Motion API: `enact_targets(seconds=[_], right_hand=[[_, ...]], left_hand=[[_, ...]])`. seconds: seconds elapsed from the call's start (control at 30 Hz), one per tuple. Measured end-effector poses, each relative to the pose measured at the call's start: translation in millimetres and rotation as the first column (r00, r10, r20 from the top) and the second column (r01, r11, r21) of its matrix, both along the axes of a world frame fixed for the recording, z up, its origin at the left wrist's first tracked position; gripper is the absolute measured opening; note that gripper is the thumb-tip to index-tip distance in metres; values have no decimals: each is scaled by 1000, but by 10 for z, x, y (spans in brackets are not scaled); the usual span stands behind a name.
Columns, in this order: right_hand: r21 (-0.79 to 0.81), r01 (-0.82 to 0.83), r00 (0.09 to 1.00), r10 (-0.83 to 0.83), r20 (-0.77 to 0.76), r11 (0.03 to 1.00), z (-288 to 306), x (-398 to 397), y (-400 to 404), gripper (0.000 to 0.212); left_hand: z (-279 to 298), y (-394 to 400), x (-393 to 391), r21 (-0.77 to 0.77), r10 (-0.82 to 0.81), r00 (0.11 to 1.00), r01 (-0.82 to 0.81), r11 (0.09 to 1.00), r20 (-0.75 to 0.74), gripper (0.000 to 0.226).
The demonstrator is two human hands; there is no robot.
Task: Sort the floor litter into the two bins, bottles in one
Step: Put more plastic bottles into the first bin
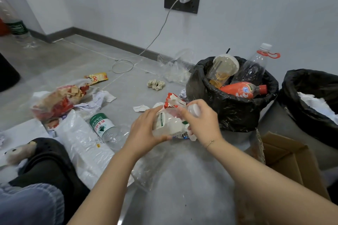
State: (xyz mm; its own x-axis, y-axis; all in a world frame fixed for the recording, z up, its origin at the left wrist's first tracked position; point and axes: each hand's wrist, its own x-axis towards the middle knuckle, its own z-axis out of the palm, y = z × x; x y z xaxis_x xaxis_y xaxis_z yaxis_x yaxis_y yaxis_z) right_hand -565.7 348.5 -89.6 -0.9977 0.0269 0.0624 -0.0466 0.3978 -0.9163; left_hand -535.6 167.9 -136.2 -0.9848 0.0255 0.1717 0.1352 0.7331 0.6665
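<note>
Both hands hold a clear plastic bottle (pixel 167 121) low over the floor. My left hand (pixel 144 129) grips its body. Around the white-capped neck end curl the fingers of my right hand (pixel 203 120). Torn red-and-white paper (pixel 174 101) lies just behind the bottle. Right beside it stands a black-lined bin (pixel 234 109) holding an orange soda bottle (pixel 243 90), a plastic cup (pixel 222 70) and a large clear bottle (pixel 256 64). A second black-lined bin (pixel 311 102) at the far right holds white paper. Another clear bottle with a green label (pixel 103 126) lies on the floor to the left.
Left of my hands lie a bag of red and brown wrappers (pixel 54 102), crumpled papers (pixel 98 100), a white plastic bag (pixel 84 144) and a yellow packet (pixel 97 77). A cardboard box (pixel 289 159) sits at the right. A charger cable (pixel 146 47) trails from the wall socket. My black shoe (pixel 49 162) is lower left.
</note>
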Motion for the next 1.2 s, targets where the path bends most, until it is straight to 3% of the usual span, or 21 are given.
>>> enact_targets(seconds=[0.1, 0.17, 0.23, 0.3, 0.43, 0.53, 0.7, 0.8, 0.97, 1.1, 1.2], right_hand=[[-19, 90, 995, -91, -50, 996, 89, -43, 68, 41], [-25, 121, 989, -123, -83, 992, 127, -70, 121, 34], [-50, 103, 989, -108, -99, 993, 157, -76, 155, 34], [-67, 39, 992, -47, -116, 997, 164, -47, 165, 31], [8, -97, 981, 97, -170, 995, 111, 19, 155, 30], [103, -150, 967, 167, -194, 983, 96, 47, 129, 35], [243, -178, 977, 200, -70, 953, 118, 72, 99, 42], [265, -109, 989, 130, -64, 958, 191, 91, 148, 49], [179, -1, 989, 27, -144, 984, 544, 17, 350, 55], [202, 28, 980, 13, -198, 979, 982, -100, 575, 70], [198, 33, 970, 17, -244, 980, 1404, -175, 757, 66]], left_hand=[[49, -358, 28, -211, 39, 950, 28, 977, 309, 93], [36, -626, 69, -348, 88, 849, 117, 930, 521, 92], [-33, -807, 108, -474, 164, 755, 214, 854, 635, 94], [-169, -891, 126, -549, 202, 775, 213, 809, 599, 87], [-444, -955, 133, -593, 145, 926, 98, 799, 349, 36], [-479, -895, 121, -592, 124, 958, 56, 804, 260, 32], [-274, -636, 77, -391, 154, 988, -147, 909, -14, 34], [26, -405, 1, -218, 196, 976, -211, 953, -91, 38], [736, 21, -210, 51, 57, 990, -51, 997, -131, 43], [1298, 407, -279, 319, -16, 993, 52, 946, -116, 42], [1666, 672, -348, 339, -108, 982, 156, 928, -156, 32]])
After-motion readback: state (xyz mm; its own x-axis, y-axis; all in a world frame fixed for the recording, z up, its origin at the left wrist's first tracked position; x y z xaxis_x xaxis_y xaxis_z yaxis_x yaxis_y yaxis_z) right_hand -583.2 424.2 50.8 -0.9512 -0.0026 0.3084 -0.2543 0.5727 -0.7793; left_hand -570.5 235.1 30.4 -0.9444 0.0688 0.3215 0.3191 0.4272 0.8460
